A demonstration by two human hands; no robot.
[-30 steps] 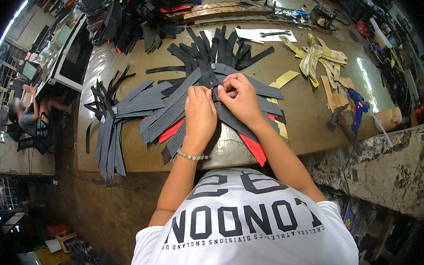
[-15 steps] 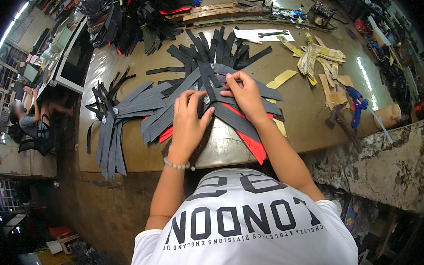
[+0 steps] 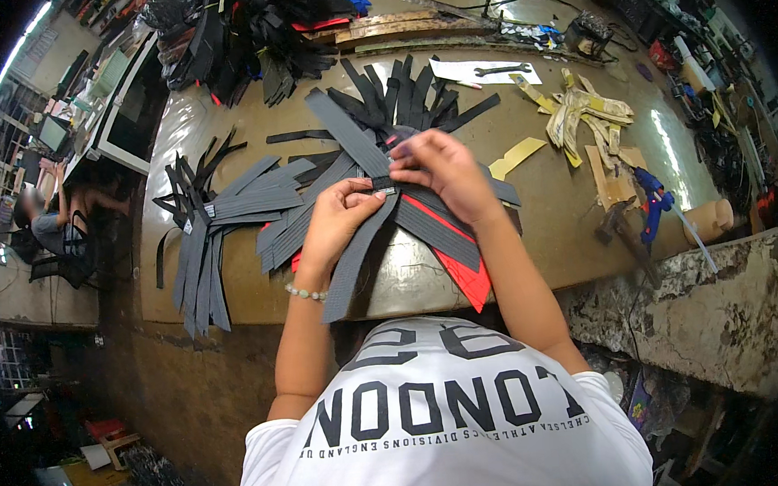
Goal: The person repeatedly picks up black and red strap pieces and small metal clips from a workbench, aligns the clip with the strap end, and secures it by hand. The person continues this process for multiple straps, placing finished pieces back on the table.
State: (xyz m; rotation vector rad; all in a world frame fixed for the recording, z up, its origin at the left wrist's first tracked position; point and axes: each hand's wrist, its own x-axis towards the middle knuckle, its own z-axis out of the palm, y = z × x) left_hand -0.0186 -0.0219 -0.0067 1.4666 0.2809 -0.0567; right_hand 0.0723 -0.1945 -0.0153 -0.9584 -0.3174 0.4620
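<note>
Grey webbing straps with black ends lie fanned out in front of me on the table. My left hand (image 3: pixel 341 217) is closed, pinching a grey strap (image 3: pixel 357 267) near its black joint; the strap hangs toward the table's near edge. Close beside it, my right hand (image 3: pixel 447 173) has its fingers drawn together at the joint. They are slightly blurred, and what they hold cannot be made out. Another grey strap (image 3: pixel 343 125) slants up and left from the joint. Red pieces (image 3: pixel 464 283) show beneath the straps. A second bunch of grey straps (image 3: pixel 202 277) lies to the left.
At the back left is a heap of black straps (image 3: pixel 252 37). A wrench (image 3: pixel 501 69) rests on white paper. To the right are yellow-white strips (image 3: pixel 577 116), a hammer (image 3: pixel 621 224) and a blue glue gun (image 3: pixel 656 202). A person (image 3: pixel 49 219) sits far left.
A grey strap now hangs toward me from my left hand, and another has swung out to the upper left. My right hand has lifted slightly and its fingers have drawn together.
</note>
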